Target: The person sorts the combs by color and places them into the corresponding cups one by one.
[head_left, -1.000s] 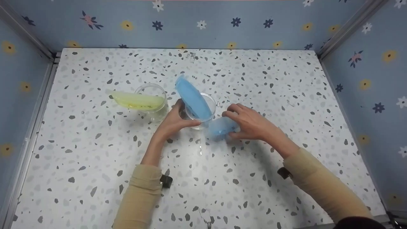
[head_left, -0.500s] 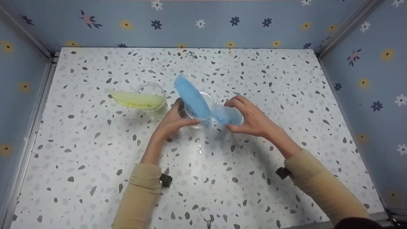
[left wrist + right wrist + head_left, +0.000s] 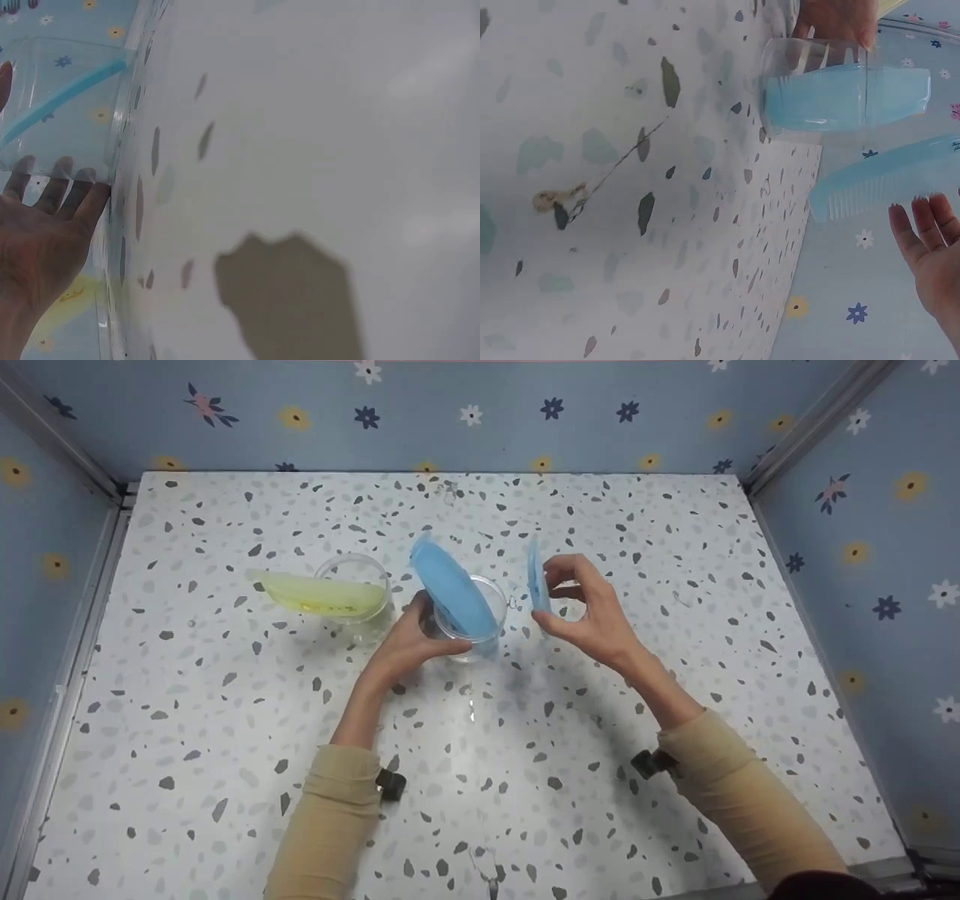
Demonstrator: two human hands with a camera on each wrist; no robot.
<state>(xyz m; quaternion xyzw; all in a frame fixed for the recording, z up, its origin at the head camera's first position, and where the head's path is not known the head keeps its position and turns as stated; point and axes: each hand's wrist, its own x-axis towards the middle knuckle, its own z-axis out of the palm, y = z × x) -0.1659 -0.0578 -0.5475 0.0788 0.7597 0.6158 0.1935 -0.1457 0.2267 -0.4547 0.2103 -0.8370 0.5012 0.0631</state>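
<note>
My left hand (image 3: 405,649) grips a clear plastic cup (image 3: 504,611) from the left, thumb at the near side. A blue comb (image 3: 454,592) leans inside that cup, its upper end sticking out past the rim. To the right of the cup, my right hand (image 3: 596,611) holds another blue comb (image 3: 537,577) between thumb and fingers, raised above the table and seen nearly edge-on. The right wrist view shows the teeth of this held comb (image 3: 900,176), apart from the cup. Left of my left hand stands a second clear cup (image 3: 352,559) with a yellow-green comb (image 3: 322,594) lying aslant in it.
The white speckled table (image 3: 420,810) is bounded by blue flowered panels (image 3: 510,442) at the back and both sides. A metal frame edge (image 3: 67,660) runs along the left side.
My right hand has lifted its blue comb away from beside the cup, up and toward the back, and turned it upright. My left hand stays on the cup.
</note>
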